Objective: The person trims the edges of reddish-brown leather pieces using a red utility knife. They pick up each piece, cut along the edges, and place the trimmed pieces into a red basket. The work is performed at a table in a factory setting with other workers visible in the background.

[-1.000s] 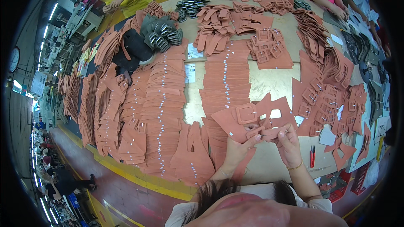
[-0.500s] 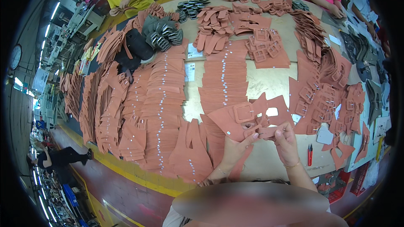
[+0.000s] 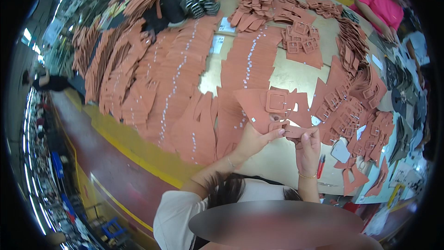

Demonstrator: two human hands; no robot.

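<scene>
My left hand (image 3: 255, 140) is closed on the lower edge of a terracotta leather piece (image 3: 252, 104), thumb pointing right. This piece carries a large covered square buckle (image 3: 277, 101) at its upper part. A short leather strap (image 3: 295, 131) with a small loop at its left end runs between my hands. My right hand (image 3: 307, 150) pinches the strap's right end between thumb and fingers. Just how the strap passes through the leather piece is hidden by my left fingers.
Overlapping rows of leather pieces (image 3: 182, 83) with small white tags cover the table's left. Buckled pieces (image 3: 344, 113) are heaped at right, near a red-handled tool (image 3: 321, 166) and a white card (image 3: 341, 151). Grey buckle straps (image 3: 199, 2) lie at the back. Co-workers sit across the table.
The whole view has tilted and shifted with my head. Both hands keep their grip; the leather piece lies a little flatter and the strap stays stretched between them.
</scene>
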